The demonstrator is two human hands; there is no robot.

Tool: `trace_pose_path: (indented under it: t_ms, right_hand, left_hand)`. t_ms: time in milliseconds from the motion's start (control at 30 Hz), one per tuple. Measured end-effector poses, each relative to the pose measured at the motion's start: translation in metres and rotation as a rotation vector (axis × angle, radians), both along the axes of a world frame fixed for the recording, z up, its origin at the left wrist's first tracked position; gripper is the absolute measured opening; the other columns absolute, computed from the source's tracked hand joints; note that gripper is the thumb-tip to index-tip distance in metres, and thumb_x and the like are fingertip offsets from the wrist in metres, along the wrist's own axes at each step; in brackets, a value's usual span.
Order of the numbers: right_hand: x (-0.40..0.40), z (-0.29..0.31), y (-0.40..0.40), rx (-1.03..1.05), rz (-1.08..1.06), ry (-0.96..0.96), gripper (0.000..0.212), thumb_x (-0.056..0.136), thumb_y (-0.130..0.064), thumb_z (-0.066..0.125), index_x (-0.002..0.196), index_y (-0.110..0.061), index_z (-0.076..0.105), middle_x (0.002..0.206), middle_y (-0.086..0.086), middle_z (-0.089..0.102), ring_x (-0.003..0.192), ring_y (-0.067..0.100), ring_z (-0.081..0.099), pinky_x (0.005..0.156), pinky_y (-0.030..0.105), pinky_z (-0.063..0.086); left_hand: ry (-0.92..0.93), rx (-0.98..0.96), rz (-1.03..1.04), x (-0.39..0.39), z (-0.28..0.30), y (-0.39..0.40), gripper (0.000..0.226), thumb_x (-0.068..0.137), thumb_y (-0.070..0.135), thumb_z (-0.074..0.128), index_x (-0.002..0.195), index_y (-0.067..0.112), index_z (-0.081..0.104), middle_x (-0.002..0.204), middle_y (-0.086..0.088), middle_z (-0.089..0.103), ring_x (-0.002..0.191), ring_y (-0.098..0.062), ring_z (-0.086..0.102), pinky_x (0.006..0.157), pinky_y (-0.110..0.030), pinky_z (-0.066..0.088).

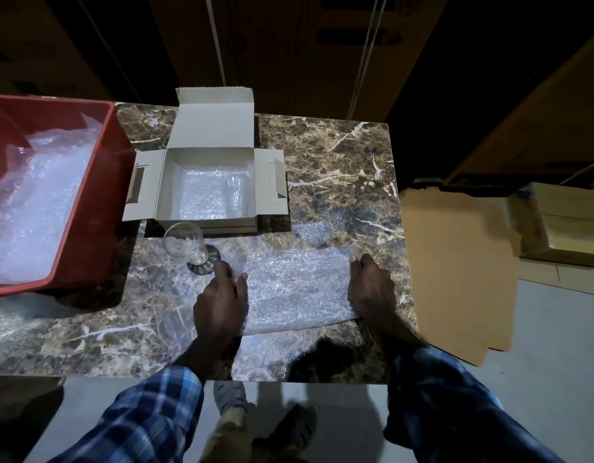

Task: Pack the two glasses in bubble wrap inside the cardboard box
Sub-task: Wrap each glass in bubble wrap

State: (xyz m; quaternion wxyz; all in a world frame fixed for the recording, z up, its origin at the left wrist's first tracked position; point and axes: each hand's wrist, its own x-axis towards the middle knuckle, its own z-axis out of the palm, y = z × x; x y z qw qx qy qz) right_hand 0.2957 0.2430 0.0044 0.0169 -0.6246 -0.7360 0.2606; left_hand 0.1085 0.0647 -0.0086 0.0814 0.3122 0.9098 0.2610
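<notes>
Veined marble table point(339, 155) bears crinkly bubble wrap sheet point(295, 282), both hands flattening it.

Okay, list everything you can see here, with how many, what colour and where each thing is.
cardboard box: one, grey-white, open, on the table's far side
wrapped glass: one, clear, in the box on bubble wrap
glass: one, clear with a dark base, on the table in front of the box
bubble wrap sheet: one, clear, spread on the table's near side
red bin: one, far left, holding more bubble wrap
table: one, brown marble pattern
flat cardboard: brown, right of the table
left hand: on the sheet's left edge, fingers near the glass base
right hand: pressing the sheet's right edge
</notes>
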Motion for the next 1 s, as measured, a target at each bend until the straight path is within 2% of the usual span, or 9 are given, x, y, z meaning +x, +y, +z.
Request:
trace_pose_path:
  t_ms: [100, 200, 300, 367, 467, 567, 667, 800, 1000]
  right_hand:
    - [-0.002, 0.005, -0.003, 0.026, -0.046, -0.011, 0.043, 0.106, -0.046, 0.034, 0.118, -0.009, 0.051, 0.104, 0.027, 0.066, 0.098, 0.046, 0.063, 0.079, 0.047, 0.049]
    - [-0.007, 0.012, -0.018, 0.255, -0.003, -0.079, 0.038, 0.103, -0.037, 0.043, 0.123, -0.007, 0.053, 0.109, 0.022, 0.064, 0.097, 0.040, 0.061, 0.077, 0.044, 0.049]
    - [-0.018, 0.006, -0.045, 0.481, 0.205, -0.037, 0.031, 0.098, -0.023, 0.049, 0.120, -0.004, 0.060, 0.124, 0.023, 0.059, 0.109, 0.036, 0.057, 0.091, 0.050, 0.049]
    - [-0.030, -0.009, -0.060, 0.494, 0.364, 0.032, 0.036, 0.098, -0.019, 0.043, 0.127, -0.005, 0.060, 0.138, 0.024, 0.054, 0.124, 0.037, 0.052, 0.105, 0.050, 0.042]
    - [-0.043, -0.030, -0.067, 0.358, 0.530, 0.056, 0.049, 0.103, -0.024, 0.029, 0.147, -0.010, 0.045, 0.157, 0.019, 0.036, 0.145, 0.033, 0.033, 0.120, 0.047, 0.026]
    - [-0.044, -0.047, -0.066, 0.288, 0.632, -0.001, 0.054, 0.107, -0.030, 0.021, 0.157, -0.011, 0.025, 0.165, 0.012, 0.016, 0.153, 0.027, 0.014, 0.124, 0.046, 0.012]
    - [-0.040, -0.053, -0.064, 0.284, 0.659, -0.048, 0.057, 0.108, -0.038, 0.021, 0.158, -0.010, 0.024, 0.166, 0.009, 0.013, 0.154, 0.023, 0.013, 0.124, 0.043, 0.009]
    - [-0.024, -0.051, -0.052, 0.277, 0.595, -0.080, 0.070, 0.105, -0.053, 0.017, 0.158, -0.008, 0.022, 0.166, 0.009, 0.015, 0.154, 0.021, 0.015, 0.124, 0.043, 0.011]
    - [0.016, -0.044, -0.027, 0.237, 0.415, -0.164, 0.077, 0.103, -0.061, 0.012, 0.160, -0.011, 0.001, 0.168, 0.006, -0.004, 0.155, 0.020, -0.004, 0.125, 0.042, -0.001]
  left_hand:
    - [-0.031, -0.027, 0.064, 0.004, 0.006, -0.005, 0.044, 0.094, 0.032, 0.062, 0.127, 0.008, 0.044, 0.105, -0.020, 0.063, 0.083, -0.045, 0.063, 0.066, -0.046, 0.050]
    - [0.127, 0.045, 0.005, 0.017, 0.013, -0.018, 0.032, 0.091, 0.025, 0.058, 0.115, 0.005, 0.050, 0.111, -0.019, 0.053, 0.093, -0.037, 0.055, 0.072, -0.045, 0.046]
    - [0.244, 0.076, -0.171, 0.038, 0.015, -0.025, 0.026, 0.090, 0.019, 0.057, 0.113, 0.006, 0.058, 0.127, -0.016, 0.053, 0.110, -0.034, 0.050, 0.089, -0.045, 0.039]
    - [0.239, 0.102, -0.310, 0.048, 0.007, -0.017, 0.030, 0.094, 0.013, 0.056, 0.122, 0.007, 0.060, 0.141, -0.014, 0.050, 0.129, -0.033, 0.047, 0.102, -0.045, 0.037]
    - [0.163, 0.020, -0.370, 0.048, -0.011, 0.004, 0.047, 0.100, 0.016, 0.042, 0.146, 0.008, 0.044, 0.160, -0.013, 0.032, 0.151, -0.027, 0.022, 0.120, -0.048, 0.020]
    - [0.139, -0.091, -0.416, 0.040, -0.029, 0.014, 0.055, 0.101, 0.019, 0.031, 0.155, 0.007, 0.031, 0.165, -0.013, 0.022, 0.155, -0.025, 0.009, 0.124, -0.046, 0.007]
    - [0.164, -0.157, -0.452, 0.037, -0.037, 0.014, 0.056, 0.103, 0.025, 0.028, 0.157, 0.010, 0.026, 0.166, -0.011, 0.018, 0.155, -0.024, 0.009, 0.124, -0.048, 0.009]
    - [0.175, -0.180, -0.447, 0.033, -0.036, 0.009, 0.058, 0.104, 0.033, 0.031, 0.158, 0.013, 0.024, 0.167, -0.007, 0.015, 0.155, -0.021, 0.009, 0.124, -0.050, 0.011]
    - [0.164, -0.234, -0.372, 0.008, -0.034, -0.015, 0.067, 0.103, 0.047, 0.025, 0.159, 0.010, 0.017, 0.167, -0.007, 0.011, 0.155, -0.020, 0.007, 0.125, -0.044, 0.002]
